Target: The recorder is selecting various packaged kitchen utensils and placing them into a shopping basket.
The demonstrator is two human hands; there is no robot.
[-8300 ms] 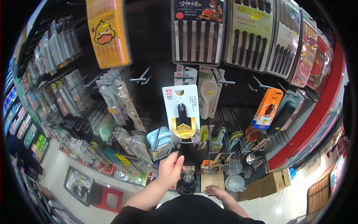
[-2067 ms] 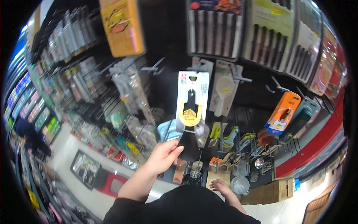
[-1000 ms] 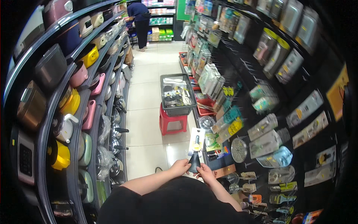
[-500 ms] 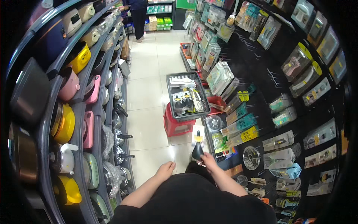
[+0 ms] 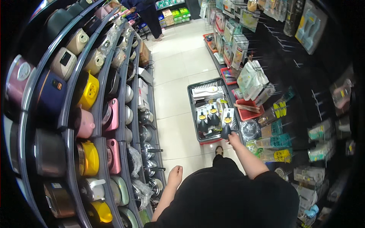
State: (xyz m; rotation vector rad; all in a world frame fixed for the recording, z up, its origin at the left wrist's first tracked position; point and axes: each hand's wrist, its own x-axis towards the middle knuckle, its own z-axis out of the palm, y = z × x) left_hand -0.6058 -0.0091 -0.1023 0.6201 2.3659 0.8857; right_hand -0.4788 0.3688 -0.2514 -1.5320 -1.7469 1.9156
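Carded black utensil (image 5: 227,123), right of frame centre, is at dark basket's (image 5: 192,112) lower-right corner, pinched in right hand (image 5: 234,140), unreleased, two similar carded utensils (image 5: 213,118) already inside, left hand (image 5: 175,176) loosely curled, apparently empty.

From my remote post, I watched a black, flared utensil (image 5: 227,124) on a white card, gripped at its dark end by the right hand (image 5: 234,140), card pointing away, at the dark basket's (image 5: 203,82) near right corner.
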